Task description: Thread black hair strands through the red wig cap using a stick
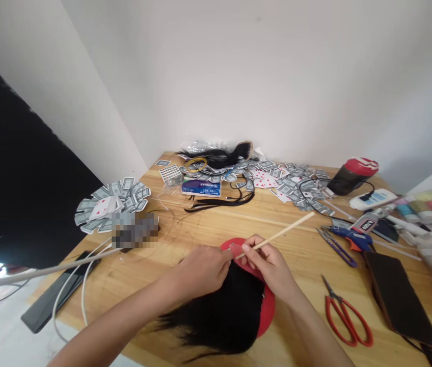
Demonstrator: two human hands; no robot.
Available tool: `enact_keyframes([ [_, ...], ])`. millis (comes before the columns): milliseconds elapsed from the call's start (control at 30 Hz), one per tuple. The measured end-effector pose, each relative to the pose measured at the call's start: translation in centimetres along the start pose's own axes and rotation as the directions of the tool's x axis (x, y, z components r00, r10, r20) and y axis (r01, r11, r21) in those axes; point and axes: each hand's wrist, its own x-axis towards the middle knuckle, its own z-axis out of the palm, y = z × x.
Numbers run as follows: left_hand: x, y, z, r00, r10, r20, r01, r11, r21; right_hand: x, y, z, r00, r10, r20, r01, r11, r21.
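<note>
A red round piece (266,313) lies near the front of the wooden table, with black hair (223,316) spread over much of it and trailing left. My right hand (268,261) is closed round a thin wooden stick (287,234), which looks like a chopstick. Its lower end meets the upper part of the red piece, and its other end points up and right. Just beside that tip, my left hand (206,271) is closed, with thumb and forefinger pinched at the red piece. What they grip is too small to make out.
Red-handled scissors (348,316), a blue glue gun (349,234) and a dark flat case (401,295) lie to the right. Playing cards (264,178) cover the back. A fan of cards (112,204) sits left, near white cables (84,285) and a black phone (57,295).
</note>
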Motion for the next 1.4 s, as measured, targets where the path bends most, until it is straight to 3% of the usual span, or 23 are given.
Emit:
enact_keyframes([
  [433,-2.2,-2.1,2.9,0.969,0.141,-0.203,-0.137,0.990,0.034,-0.1,0.1,0.2,0.997,0.049,-0.060,-0.050,0.999,-0.005],
  [533,-2.6,-2.6,3.7,0.929,0.224,-0.295,-0.223,0.974,0.037,-0.2,0.1,0.3,0.997,0.043,-0.065,-0.044,0.999,-0.013],
  [633,-2.5,-3.0,4.6,0.876,0.268,-0.401,-0.341,0.932,-0.121,-0.2,0.2,0.4,0.997,0.038,-0.062,-0.039,0.999,-0.023],
  [767,-1.9,-3.2,5.4,0.887,0.176,-0.427,-0.404,0.743,-0.533,-0.3,0.0,0.0,0.999,0.030,-0.042,-0.032,0.999,-0.042],
  [867,-1.3,-3.1,5.9,0.893,0.043,-0.448,-0.385,0.588,-0.711,-0.4,-0.2,-0.3,1.000,0.026,-0.017,-0.027,0.998,-0.059],
  [1067,-0.8,-2.6,6.9,0.882,-0.104,-0.460,-0.358,0.487,-0.797,-0.7,-0.5,-0.5,1.000,-0.001,0.003,0.001,0.991,-0.136],
  [1400,-1.0,-2.9,7.3,0.907,-0.138,-0.398,-0.321,0.383,-0.866,-1.1,0.1,-0.5,0.995,-0.098,0.031,0.102,0.974,-0.202],
])
